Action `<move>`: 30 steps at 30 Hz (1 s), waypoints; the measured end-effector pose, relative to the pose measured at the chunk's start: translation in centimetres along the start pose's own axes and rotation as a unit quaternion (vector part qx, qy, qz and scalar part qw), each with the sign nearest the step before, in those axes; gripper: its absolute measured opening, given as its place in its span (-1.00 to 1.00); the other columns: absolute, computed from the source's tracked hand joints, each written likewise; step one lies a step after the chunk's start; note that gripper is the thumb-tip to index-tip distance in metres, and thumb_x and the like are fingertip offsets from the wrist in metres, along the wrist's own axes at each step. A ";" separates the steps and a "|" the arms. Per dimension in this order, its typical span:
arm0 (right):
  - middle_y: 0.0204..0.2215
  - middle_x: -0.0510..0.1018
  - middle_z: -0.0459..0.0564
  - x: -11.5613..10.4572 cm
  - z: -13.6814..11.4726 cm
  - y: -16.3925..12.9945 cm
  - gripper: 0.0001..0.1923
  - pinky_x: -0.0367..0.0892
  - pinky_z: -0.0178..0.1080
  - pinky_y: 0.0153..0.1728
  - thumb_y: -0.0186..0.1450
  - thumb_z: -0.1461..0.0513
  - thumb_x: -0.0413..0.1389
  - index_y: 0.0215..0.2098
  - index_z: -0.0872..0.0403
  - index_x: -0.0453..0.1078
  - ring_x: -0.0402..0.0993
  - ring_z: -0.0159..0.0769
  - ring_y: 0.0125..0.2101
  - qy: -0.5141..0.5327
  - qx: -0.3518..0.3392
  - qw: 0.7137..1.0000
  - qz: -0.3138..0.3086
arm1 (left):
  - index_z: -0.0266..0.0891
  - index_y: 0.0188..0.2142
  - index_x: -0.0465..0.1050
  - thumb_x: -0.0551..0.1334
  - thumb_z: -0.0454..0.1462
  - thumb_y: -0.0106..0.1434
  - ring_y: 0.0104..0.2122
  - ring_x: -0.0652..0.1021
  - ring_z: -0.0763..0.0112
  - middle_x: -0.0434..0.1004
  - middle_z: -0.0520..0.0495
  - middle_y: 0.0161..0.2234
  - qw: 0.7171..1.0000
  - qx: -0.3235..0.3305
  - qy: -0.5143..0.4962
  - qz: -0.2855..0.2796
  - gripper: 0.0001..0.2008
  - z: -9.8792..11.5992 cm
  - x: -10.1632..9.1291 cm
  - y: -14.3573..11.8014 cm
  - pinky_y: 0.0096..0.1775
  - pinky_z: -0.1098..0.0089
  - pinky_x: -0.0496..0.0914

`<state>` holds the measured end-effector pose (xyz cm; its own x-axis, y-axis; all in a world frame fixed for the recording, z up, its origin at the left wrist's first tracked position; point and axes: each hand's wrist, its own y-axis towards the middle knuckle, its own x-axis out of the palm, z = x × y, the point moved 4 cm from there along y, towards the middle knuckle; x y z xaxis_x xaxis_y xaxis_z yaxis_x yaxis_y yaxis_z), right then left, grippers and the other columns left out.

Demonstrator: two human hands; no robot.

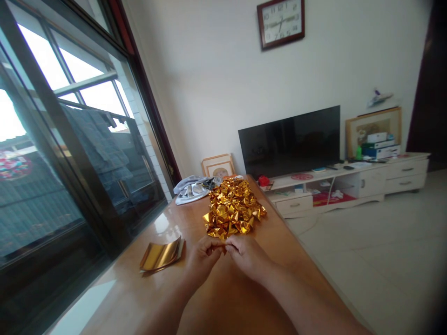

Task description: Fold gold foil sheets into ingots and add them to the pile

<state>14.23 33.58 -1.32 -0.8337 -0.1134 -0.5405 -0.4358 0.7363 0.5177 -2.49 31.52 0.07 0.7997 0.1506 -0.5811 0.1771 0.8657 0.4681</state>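
Note:
My left hand and my right hand meet fingertip to fingertip over the table, just on the near side of a heap of folded gold foil pieces. Both are closed, thumbs and fingers pinched together. Whatever they pinch is covered by the fingers, so I cannot make it out. To the left of my left hand lies a stack of flat gold foil sheets, its edges curling up slightly.
The wooden table stretches away from me, with grey cloth items at its far left end. A glass sliding door stands on the left. Beyond the table are a television and a white low cabinet.

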 end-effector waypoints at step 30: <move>-0.34 0.61 -0.05 0.3 0.3 0.0 -0.76 -0.02 -0.26 -0.40 0.40 0.17 0.00 -0.32 0.03 0.46 0.43 -0.33 -0.36 -0.165 0.016 0.983 -0.079 | -0.29 -0.42 0.55 0.25 -0.18 0.01 -0.55 0.40 0.44 0.47 0.01 -0.56 0.954 -0.223 -0.044 0.194 -0.78 -12.7 -3.4 8.0 -0.48 0.45 0.24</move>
<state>14.09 33.72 -1.70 -0.5990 -0.0090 -0.8007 -0.5347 0.7488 0.3917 -11.06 44.05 -2.69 0.8043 0.4775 -0.3537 -0.3879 0.8728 0.2962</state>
